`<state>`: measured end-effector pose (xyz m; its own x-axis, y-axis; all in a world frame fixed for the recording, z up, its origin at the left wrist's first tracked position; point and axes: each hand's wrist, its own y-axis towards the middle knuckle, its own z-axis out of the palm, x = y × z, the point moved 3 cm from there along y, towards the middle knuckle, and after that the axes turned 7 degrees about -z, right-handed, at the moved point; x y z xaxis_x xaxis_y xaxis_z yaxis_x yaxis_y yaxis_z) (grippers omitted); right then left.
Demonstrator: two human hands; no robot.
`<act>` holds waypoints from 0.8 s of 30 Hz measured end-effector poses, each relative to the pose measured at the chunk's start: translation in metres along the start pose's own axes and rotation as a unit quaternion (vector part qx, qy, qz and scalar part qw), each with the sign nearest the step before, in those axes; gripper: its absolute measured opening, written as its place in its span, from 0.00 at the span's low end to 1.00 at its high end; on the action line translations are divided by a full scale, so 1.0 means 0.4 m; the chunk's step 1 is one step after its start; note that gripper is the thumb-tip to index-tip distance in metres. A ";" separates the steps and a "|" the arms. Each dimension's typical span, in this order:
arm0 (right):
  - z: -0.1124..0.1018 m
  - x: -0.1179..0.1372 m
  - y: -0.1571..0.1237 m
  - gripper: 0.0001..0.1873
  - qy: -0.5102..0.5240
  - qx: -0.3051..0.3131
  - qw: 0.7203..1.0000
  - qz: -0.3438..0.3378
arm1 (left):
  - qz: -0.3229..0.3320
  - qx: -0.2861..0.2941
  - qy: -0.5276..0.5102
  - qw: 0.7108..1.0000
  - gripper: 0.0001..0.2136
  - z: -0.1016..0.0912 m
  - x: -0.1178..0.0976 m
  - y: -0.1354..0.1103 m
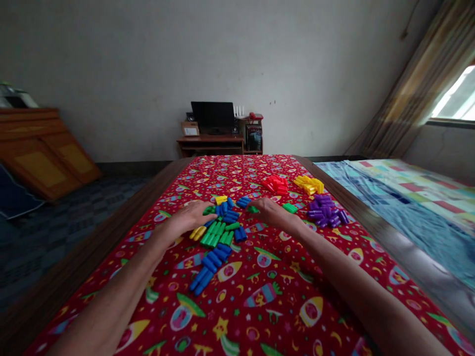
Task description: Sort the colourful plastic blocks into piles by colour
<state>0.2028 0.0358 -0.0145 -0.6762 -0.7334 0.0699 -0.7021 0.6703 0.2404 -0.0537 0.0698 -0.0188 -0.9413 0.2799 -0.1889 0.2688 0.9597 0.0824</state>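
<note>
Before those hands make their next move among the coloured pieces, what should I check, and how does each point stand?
1. Red pieces grouped together: ok.
2. Purple pieces grouped together: ok.
3. Yellow pieces all in one cluster: not ok; a few others lie near the left hand.
4. Blue pieces apart from green pieces: not ok; they lie mixed.
5. Left hand's grip: cannot tell; green shows at its fingers, but whether it is held is unclear.
6. Right hand's grip: cannot tell; green shows beneath its fingers.
</note>
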 end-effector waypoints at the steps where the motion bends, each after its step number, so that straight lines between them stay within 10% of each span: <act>1: -0.017 -0.009 -0.013 0.15 -0.001 -0.017 1.000 0.020 | -0.002 0.027 0.004 1.000 0.22 0.004 0.006 -0.002; 6: -0.102 -0.079 -0.097 0.14 -0.040 -0.026 0.987 0.156 | -0.002 0.032 -0.007 0.999 0.24 0.002 -0.009 0.000; 13: -0.128 -0.107 -0.146 0.14 0.022 0.076 0.984 0.161 | -0.052 0.010 -0.137 0.989 0.22 0.012 -0.004 0.016; 24: -0.215 -0.033 -0.107 0.13 -0.007 -0.115 0.985 0.132 | -0.112 -0.105 -0.308 0.939 0.17 -0.043 0.011 0.020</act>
<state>0.2610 0.0069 0.0577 -0.8331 -0.5335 0.1463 -0.4330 0.7934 0.4277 -0.0593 0.0784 -0.0020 -0.6549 0.0960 -0.7496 -0.0292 0.9879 0.1521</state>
